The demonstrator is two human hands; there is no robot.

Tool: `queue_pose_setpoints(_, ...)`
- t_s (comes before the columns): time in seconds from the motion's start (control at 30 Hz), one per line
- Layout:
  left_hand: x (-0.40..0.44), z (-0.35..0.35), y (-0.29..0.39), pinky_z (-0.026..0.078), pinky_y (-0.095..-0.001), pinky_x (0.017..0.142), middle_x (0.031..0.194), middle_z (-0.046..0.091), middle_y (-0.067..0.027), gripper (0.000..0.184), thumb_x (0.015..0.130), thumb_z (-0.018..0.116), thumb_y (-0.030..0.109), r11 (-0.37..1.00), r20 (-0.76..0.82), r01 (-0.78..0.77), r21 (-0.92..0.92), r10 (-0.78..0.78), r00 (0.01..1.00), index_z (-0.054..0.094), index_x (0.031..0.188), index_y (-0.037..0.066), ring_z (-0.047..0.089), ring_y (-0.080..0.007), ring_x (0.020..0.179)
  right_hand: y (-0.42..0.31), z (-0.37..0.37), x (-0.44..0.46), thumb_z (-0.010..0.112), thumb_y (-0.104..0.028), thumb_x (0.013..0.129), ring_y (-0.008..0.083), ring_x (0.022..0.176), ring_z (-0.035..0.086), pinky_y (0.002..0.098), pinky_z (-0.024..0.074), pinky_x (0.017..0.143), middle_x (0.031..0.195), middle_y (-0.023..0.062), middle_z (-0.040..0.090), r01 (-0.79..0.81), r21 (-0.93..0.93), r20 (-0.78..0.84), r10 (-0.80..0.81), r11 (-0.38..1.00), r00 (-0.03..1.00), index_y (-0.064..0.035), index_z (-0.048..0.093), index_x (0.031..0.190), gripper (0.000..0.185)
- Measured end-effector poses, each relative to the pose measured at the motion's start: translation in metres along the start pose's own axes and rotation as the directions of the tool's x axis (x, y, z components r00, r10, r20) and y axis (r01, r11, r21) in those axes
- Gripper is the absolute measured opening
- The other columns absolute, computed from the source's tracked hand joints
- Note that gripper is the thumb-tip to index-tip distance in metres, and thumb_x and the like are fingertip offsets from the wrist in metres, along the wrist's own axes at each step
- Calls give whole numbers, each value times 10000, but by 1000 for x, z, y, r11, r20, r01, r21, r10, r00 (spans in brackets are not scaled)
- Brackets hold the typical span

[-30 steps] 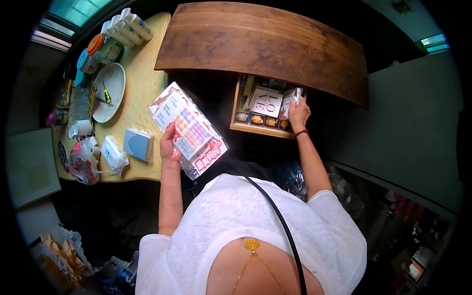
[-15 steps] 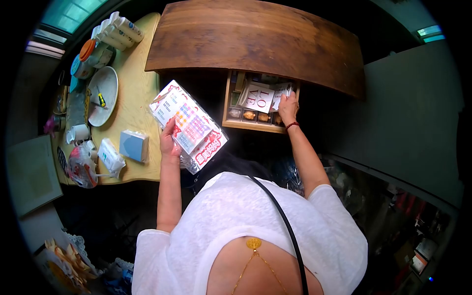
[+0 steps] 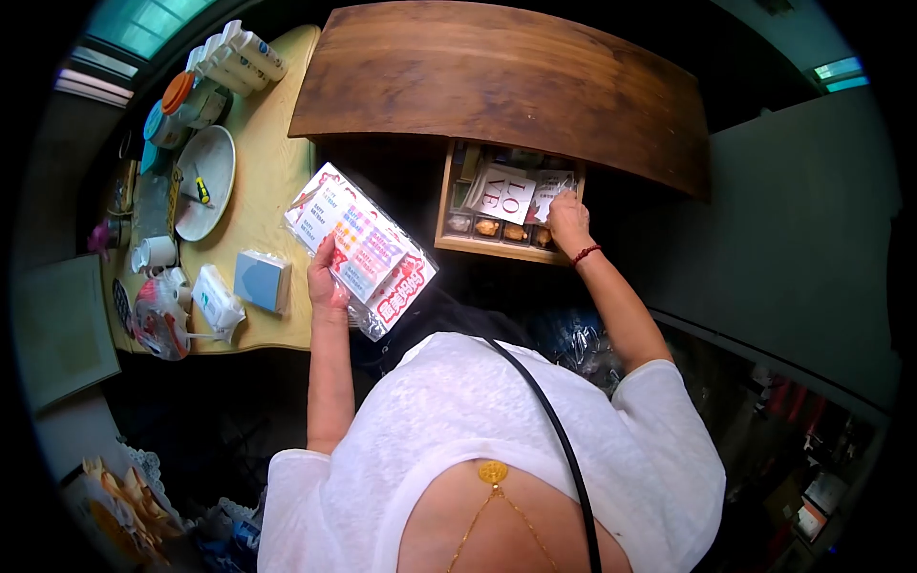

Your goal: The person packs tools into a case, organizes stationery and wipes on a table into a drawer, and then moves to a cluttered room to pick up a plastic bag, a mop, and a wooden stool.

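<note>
My left hand (image 3: 328, 279) is closed on a pack of printed sheets (image 3: 363, 244) in a clear plastic sleeve. Its sheets carry "HAPPY BIRTHDAY" lettering and red-outlined characters. Over the right front corner of an open wooden drawer (image 3: 506, 250), my right hand (image 3: 571, 225) pinches the edge of a small clear plastic packet (image 3: 551, 189) with dark print on it. Beside that packet lies a white card (image 3: 502, 189) with red "LOVE" letters. Small brown items (image 3: 487, 227) sit in compartments along the drawer's front. My right fingertips are partly hidden.
A dark wooden tabletop (image 3: 497, 76) overhangs the drawer. The pale table (image 3: 272, 181) on the left bears a white dish (image 3: 215, 167) with a yellow-handled cutter, lidded jars (image 3: 196, 103), a tissue pack (image 3: 218, 304) and a blue-grey box (image 3: 261, 282).
My right hand has drawn slightly toward me and to the right, near the drawer's front edge. The sheet pack in my left hand has shifted a little left.
</note>
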State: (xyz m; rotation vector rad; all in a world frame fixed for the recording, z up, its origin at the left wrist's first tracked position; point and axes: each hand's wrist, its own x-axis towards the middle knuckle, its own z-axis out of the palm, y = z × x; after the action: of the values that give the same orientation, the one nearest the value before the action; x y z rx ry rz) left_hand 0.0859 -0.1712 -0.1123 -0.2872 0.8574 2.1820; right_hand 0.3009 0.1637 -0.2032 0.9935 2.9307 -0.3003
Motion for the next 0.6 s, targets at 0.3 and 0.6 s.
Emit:
queue_pose_setpoints(0.3,-2,-3,4,421,-403,919,1172,520,-157,373,871,473,112,998,-22,-69,-5,68,997,415,1213,-27,525,-261,1058,13,12,15,539,20,632,338,737,607,376,504,598,716,198,587,258,-121,6,-259,959,966,25,586,697,80)
queue_pose_setpoints(0.6,-9,-19,4,412,-391,927,1168,524,-153,354,869,471,108,981,-76,-196,18,196,978,438,1191,-34,523,-258,1060,23,48,56,576,-101,685,298,778,622,368,508,661,787,155,635,498,-131,384,-420,857,823,-38,661,735,117)
